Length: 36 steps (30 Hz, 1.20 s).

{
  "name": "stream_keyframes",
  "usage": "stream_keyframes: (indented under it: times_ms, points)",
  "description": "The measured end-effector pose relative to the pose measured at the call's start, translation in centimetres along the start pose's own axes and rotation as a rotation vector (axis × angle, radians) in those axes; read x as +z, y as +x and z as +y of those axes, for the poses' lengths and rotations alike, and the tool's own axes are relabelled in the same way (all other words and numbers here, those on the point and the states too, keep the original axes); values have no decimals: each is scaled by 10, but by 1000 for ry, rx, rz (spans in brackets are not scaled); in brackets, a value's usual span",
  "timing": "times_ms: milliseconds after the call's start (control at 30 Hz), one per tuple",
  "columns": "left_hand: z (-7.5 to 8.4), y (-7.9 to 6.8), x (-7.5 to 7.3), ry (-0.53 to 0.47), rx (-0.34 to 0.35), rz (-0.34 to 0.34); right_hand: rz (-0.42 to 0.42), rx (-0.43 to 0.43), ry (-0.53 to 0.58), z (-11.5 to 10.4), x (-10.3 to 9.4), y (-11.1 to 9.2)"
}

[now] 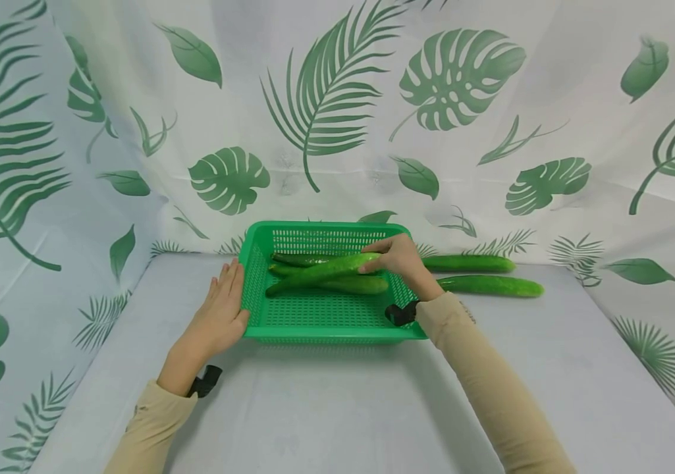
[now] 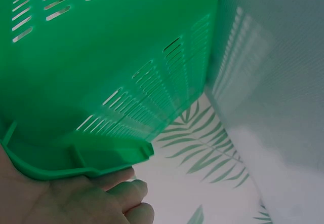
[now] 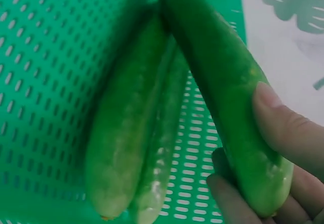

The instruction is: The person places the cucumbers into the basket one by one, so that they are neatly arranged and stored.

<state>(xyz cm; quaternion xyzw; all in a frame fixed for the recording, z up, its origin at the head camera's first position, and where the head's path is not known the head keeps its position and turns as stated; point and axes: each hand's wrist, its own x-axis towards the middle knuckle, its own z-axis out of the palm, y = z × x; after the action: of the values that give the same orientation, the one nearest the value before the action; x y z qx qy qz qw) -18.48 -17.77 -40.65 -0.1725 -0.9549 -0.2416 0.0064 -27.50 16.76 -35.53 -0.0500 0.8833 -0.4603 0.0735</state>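
Observation:
My right hand (image 1: 399, 257) grips a cucumber (image 3: 228, 77) near its pale end, thumb on one side and fingers round the other. That cucumber slants over two more cucumbers (image 3: 124, 127) lying in the green plastic basket (image 1: 331, 332). With fingers straight, my left hand (image 1: 221, 313) rests along the basket's left rim. The left wrist view shows its fingers (image 2: 129, 193) just under the rim, outside the slotted wall (image 2: 101, 67).
Right of the basket, two cucumbers lie on the white tabletop, a rear one (image 1: 470, 263) and a nearer one (image 1: 491, 286). A leaf-printed cloth (image 1: 337, 164) stands behind the table and along both sides.

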Motion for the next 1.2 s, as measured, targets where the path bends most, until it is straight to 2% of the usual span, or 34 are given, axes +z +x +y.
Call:
stream_keyframes:
  times_ms: [167,333,567,767,967,1200]
  points:
    - [0,0,0,-3,-2,-1,-7,-5,-63,3,3,-2]
    - [0,0,-1,3,-3,3,-21,2,-182,8,4,-1]
    - [1,0,-1,-3,-10,-4,-86,76,-355,14,14,4]
    - [2,-1,-1,-3,-11,-6,-124,135,-457,18,20,9]
    - [3,-2,-1,-8,-7,1,-97,116,-496,16,18,6]
    - [2,-1,0,1,-7,-4,-54,44,-390,5,-1,-2]
